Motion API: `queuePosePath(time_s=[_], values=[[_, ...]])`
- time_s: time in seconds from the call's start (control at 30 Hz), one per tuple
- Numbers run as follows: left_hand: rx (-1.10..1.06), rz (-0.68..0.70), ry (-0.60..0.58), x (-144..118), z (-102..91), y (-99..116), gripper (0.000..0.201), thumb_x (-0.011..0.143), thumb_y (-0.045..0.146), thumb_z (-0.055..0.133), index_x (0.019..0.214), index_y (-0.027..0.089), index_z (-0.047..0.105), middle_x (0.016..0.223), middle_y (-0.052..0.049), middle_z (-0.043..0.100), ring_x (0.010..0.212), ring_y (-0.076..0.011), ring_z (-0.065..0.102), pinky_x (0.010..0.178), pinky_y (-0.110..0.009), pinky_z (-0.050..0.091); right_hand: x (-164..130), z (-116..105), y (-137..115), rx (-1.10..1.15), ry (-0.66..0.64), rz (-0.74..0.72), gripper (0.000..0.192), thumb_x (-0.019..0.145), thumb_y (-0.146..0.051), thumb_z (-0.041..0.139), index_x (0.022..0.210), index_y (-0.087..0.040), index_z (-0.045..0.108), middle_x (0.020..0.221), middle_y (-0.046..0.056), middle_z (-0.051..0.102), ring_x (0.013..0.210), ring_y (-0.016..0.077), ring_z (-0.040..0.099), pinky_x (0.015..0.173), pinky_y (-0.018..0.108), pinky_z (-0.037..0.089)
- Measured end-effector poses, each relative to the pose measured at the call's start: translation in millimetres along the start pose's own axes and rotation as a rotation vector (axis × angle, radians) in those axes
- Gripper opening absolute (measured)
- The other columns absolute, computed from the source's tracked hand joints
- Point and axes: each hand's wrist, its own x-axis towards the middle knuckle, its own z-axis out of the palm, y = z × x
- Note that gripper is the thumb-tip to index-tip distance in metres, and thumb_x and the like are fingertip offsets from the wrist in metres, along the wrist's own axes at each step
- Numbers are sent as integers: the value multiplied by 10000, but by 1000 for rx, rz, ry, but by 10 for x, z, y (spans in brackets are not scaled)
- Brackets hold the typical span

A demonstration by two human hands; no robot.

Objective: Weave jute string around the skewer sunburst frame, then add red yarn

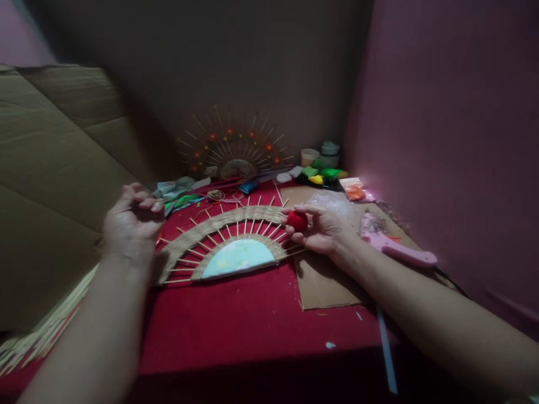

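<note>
Here the right hand [322, 227] pinches a red pompom [297, 220] at the right end of the woven half-circle fan [229, 238] on the bench [236, 325]; the left hand [132, 221], loosely curled, seemingly empty, hovers at its left end. A slip could drop the pompom among the fan's thin sticks, or snap one.

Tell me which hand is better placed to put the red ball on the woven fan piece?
Probably the right hand: it holds the red ball at the woven fan piece. The left hand is closed.
</note>
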Motion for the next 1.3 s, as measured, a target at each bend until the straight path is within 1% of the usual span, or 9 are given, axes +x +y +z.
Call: queuePosePath(time_s=[0.1,0.23,0.4,0.47,0.63,0.77,0.87,1.07,1.3], values=[[-40,-59,114,25,-69,-7,181,898,210,455,725,160,472,404,90,280,353,-48,206,416,-216,206,-24,22,-16,18,22,-27,199,648,-197,627,835,-131,646,700,67,614,582,129,494,455,221,348],[10,-94,170,46,-127,-18,178,900,239,459,736,171,471,365,100,247,331,-45,181,408,-221,176,-37,26,-23,56,17,-46,148,674,-211,610,796,-134,643,685,57,601,554,112,453,423,206,322],[23,-120,213,72,-168,-35,148,886,176,464,742,157,494,411,102,382,327,-13,257,396,-194,194,-47,-2,-32,81,-4,-47,161,679,-196,598,823,-136,640,693,50,582,559,111,445,413,197,327],[42,-115,210,67,-174,-48,120,852,153,502,733,152,506,437,91,431,339,-11,306,387,-188,212,-48,-13,-39,95,2,-51,160,684,-189,593,828,-137,641,689,51,573,560,113,446,406,198,334],[62,-18,163,12,-154,-96,54,800,103,520,801,139,559,491,59,520,365,-28,393,371,-175,280,-52,-21,-71,125,41,-89,134,686,-171,567,799,-142,632,701,67,568,552,116,449,389,199,350],[69,24,103,-16,-127,-125,58,771,113,556,820,134,579,495,50,537,357,-47,411,356,-178,285,-68,-14,-95,131,56,-110,145,698,-176,542,818,-145,617,713,69,551,535,112,441,373,191,364],[65,42,90,-3,-131,-134,57,751,149,587,808,146,576,462,64,505,326,-55,382,337,-181,266,-76,-6,-101,138,53,-140,165,689,-166,524,833,-145,600,714,68,541,529,112,441,365,185,369],[75,18,111,20,-174,-125,60,732,186,601,772,164,562,382,106,379,274,-46,281,317,-176,219,-90,19,-101,151,61,-144,163,686,-170,509,817,-123,595,692,77,543,530,106,443,371,162,355],[144,42,186,0,-128,-128,40,724,169,613,741,150,583,446,68,490,318,-40,363,338,-157,267,-101,45,-77,21,-7,-122,160,664,-195,560,795,-131,624,677,57,573,528,103,463,383,176,348]])
